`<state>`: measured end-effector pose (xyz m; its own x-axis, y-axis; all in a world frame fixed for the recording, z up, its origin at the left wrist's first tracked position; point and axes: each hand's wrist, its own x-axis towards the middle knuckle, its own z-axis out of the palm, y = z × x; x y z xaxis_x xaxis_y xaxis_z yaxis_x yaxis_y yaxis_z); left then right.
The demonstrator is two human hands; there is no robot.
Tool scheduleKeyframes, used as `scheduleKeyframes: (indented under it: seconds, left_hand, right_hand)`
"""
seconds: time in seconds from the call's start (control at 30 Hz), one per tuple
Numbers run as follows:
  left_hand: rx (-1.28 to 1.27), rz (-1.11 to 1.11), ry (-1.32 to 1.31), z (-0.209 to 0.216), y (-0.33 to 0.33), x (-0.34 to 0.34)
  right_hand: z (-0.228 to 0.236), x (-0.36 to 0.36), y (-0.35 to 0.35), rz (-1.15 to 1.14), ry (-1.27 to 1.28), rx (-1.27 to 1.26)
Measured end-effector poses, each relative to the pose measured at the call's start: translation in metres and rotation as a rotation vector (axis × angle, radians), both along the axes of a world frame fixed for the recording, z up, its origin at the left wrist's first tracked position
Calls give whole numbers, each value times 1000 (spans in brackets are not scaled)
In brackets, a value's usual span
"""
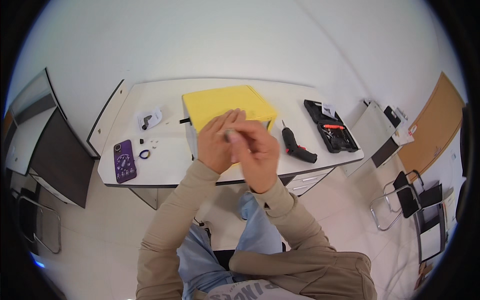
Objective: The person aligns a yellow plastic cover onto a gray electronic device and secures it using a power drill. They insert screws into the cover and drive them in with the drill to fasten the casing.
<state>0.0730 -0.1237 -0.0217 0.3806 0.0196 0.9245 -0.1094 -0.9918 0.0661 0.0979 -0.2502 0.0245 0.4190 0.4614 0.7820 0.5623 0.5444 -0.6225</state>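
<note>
A yellow box (215,102) lies on the white desk in front of me. My left hand (214,147) rests against its near edge, fingers stretched out over the yellow surface. Close beside it, my right hand (261,152) is closed in a pinch on a small round greyish piece (229,133), held over the back of the left hand. The exact kind of this piece is too small and blurred to tell. Both hands cover much of the box's near side. A black strip (185,120) sticks out from the box's left side.
On the desk (150,92), a black cordless screwdriver (296,146) and an open black tool case (334,127) stand to the right. Left of the box are a purple phone (124,161), a dark blue ring-shaped item (144,154), several small parts and a printed leaflet (148,120).
</note>
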Motion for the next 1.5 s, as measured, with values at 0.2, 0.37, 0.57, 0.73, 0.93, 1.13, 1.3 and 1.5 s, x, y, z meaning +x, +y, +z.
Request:
scheduleKeyframes:
  seconds: [0.2,0.37,0.57,0.73,0.93,1.13,1.3,1.5]
  left_hand:
    - [102,21,121,29,-14,-19]
    - [49,-30,223,41,-14,-30]
    - [26,-29,216,39,-15,-25]
    - [44,-39,219,38,-15,-25]
    - [-2,-54,231,39,-15,-26]
    - [-15,-59,236,41,-15,-27]
    - [-39,-79,217,41,-14,-28]
    - [-17,-40,218,41,-14,-28]
  right_hand:
    - [-55,43,-15,113,685,167]
    - [-60,37,2,224,832,205]
    - [-62,29,7,272,883,198]
    - [-64,31,8,306,843,192]
    - [-60,28,8,279,838,172]
    - [-60,27,10,187,722,159]
    - [-59,28,6,61,664,168]
    - [-56,24,-4,37,619,212]
